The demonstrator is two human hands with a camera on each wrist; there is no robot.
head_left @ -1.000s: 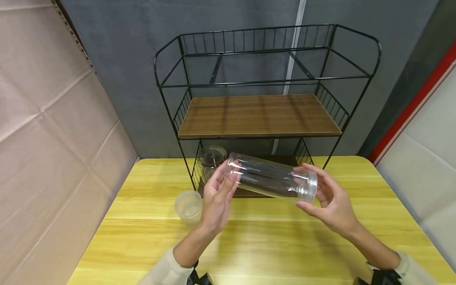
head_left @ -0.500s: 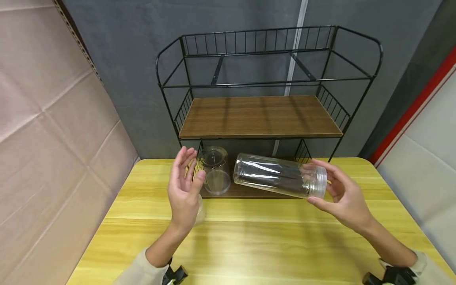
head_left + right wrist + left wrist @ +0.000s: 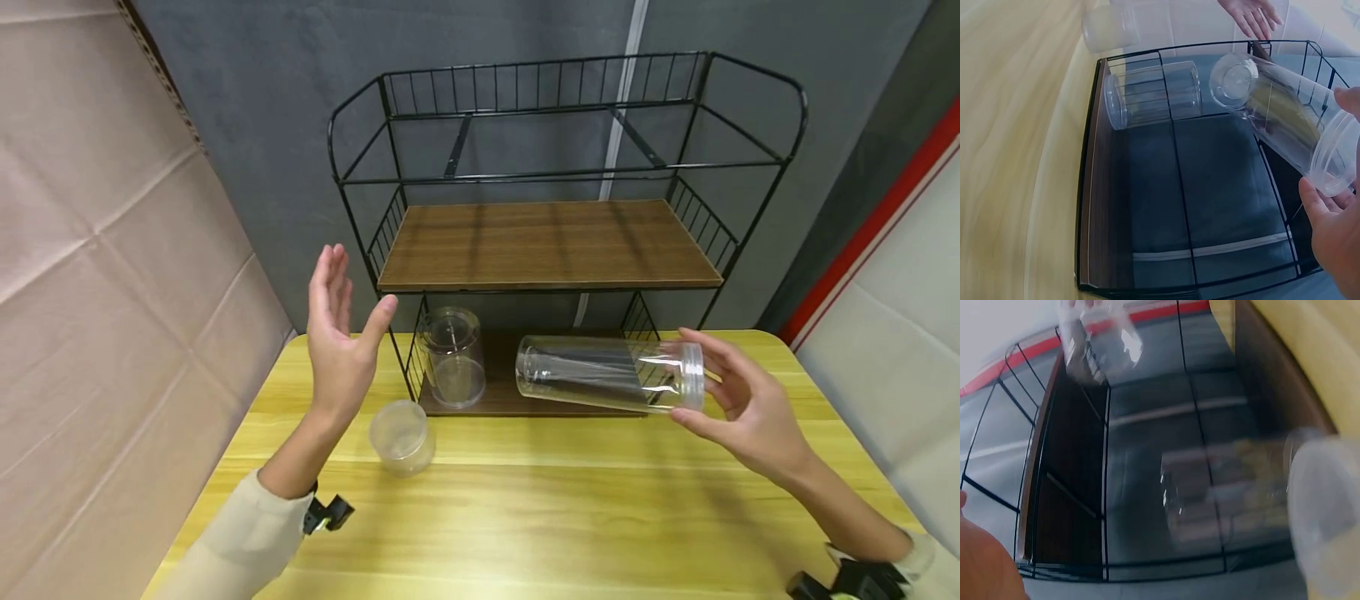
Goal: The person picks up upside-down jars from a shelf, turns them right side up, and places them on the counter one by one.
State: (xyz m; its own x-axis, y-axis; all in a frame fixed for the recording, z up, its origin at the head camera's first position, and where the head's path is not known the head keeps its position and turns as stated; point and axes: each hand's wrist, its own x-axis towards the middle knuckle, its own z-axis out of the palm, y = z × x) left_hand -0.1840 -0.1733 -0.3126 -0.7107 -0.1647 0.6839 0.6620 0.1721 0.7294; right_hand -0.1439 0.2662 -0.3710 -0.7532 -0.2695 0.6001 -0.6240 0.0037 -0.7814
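Note:
My right hand (image 3: 750, 408) grips a tall clear jar (image 3: 585, 371) by its translucent lidded end, fingers above and thumb below. The jar lies nearly level in the air before the lower shelf, its base pointing left. Up on the left, my left hand (image 3: 337, 354) is raised with fingers extended and thumb spread, holding nothing. A second clear jar (image 3: 454, 358) stands upright at the left end of the lower shelf. In front of it, a smaller translucent container (image 3: 402, 437) is on the table. The right wrist view shows the held jar (image 3: 1279, 112) apart from the shelved jar (image 3: 1154, 94).
A black wire rack (image 3: 558, 177) stands at the back of the yellow wooden table (image 3: 525, 517). Its middle level has a brown board (image 3: 551, 243); the top level is an open frame. Pale cloth (image 3: 112, 333) hangs at the left, a grey backdrop (image 3: 247, 100) behind.
My left hand has let go of the jar's base and moved left and up. My right hand has carried the jar rightward, bringing it closer to level.

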